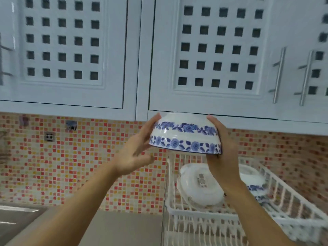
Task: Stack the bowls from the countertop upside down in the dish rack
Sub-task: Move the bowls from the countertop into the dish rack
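At the near left lies the corner of a grey metal sink (16,217), set in a beige countertop (122,228); behind them runs a mosaic wall of small red, orange and cream tiles (85,157), carrying a white socket plate (49,136) on its left part; above the tiles hang pale blue-white cupboard doors pierced with rows of square holes (62,39), the right-hand ones fitted with upright steel bar handles (279,75).

The left hand (136,150) is raised at centre, its fingers spread and loosely curved, the fingertips touching the left side of a white ceramic bowl with two bands of blue flowers (185,135); the bowl is held upside down in the air, rim downward, slightly tilted, above the left end of the rack; the right hand (221,157) grips its right side, thumb under the rim and fingers up over the wall.

Below, at the near right, stands a white plastic slatted dish rack (284,201); in it a white plate (198,185) leans on edge; just right of it, partly hidden by the right wrist, sits another blue-flowered bowl upside down (255,185).
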Demonstrator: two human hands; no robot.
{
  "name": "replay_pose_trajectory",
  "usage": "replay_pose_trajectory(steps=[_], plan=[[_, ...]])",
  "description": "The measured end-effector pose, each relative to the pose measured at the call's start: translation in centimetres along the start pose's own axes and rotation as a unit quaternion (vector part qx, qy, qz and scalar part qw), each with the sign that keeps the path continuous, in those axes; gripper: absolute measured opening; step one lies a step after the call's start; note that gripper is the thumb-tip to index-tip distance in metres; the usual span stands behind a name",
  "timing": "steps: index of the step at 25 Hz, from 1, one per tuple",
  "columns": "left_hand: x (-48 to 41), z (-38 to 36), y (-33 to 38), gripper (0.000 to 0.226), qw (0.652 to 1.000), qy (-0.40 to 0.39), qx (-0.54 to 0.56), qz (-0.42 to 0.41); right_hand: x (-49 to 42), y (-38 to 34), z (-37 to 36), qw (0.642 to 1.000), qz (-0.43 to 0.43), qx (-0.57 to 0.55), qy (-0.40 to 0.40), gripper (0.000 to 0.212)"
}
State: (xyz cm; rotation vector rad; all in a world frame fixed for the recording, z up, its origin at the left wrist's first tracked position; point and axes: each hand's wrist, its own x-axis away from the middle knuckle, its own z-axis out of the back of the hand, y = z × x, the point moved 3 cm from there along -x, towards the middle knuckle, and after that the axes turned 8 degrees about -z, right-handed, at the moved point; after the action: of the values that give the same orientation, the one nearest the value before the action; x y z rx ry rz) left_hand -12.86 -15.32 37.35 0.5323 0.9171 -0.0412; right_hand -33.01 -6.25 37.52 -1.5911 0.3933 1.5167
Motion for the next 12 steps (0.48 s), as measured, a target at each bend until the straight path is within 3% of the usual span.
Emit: replay_pose_trajectory(steps=[2, 4, 8, 12], plan=[[-2.1, -3.0, 0.4, 0.092, 0.990, -0.036, 0.132, 0.031, -0.5, 1.6, 4.0, 0.998, 0.040, 0.040, 0.002, 0.044], [-4.2, -6.0, 0.7, 0.084, 0.984, -0.050, 0.162, 0.055, -0.4, 2.9, 7.4, 0.990, 0.097, 0.101, -0.010, 0.044], [-7.5, -11.7, 1.3, 0.104, 0.985, -0.161, -0.025, 0.061, 0.5, 5.8, 12.1, 0.943, 0.228, 0.239, -0.041, 0.042], [-9.2, -16.7, 0.6, 0.102, 0.980, -0.139, -0.133, 0.047, 1.7, 9.5, 15.7, 0.939, 0.210, 0.263, -0.072, 0.041]])
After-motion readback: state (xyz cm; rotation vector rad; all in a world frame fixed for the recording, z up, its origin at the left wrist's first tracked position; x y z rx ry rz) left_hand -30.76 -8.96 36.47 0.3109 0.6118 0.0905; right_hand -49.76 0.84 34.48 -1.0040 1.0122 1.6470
